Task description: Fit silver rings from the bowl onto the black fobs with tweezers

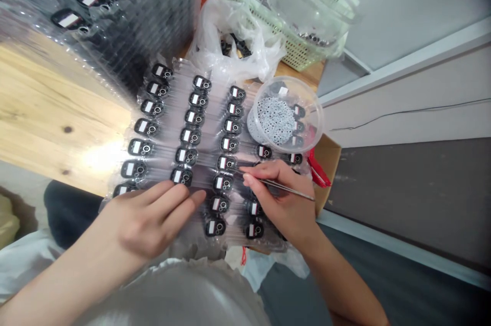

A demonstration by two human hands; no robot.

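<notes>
Black parts point(227, 163) in rows on clear plastic tray point(169, 124).
Right hand point(286, 193) pinches tweezers point(297, 192) near one part; left hand point(149, 218) curled, can't tell if holding. White labels point(135, 147) too small to read.

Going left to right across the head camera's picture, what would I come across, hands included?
Dark knot in the wood, left hand, right hand with metal tweezers, thin dark wire.
</notes>
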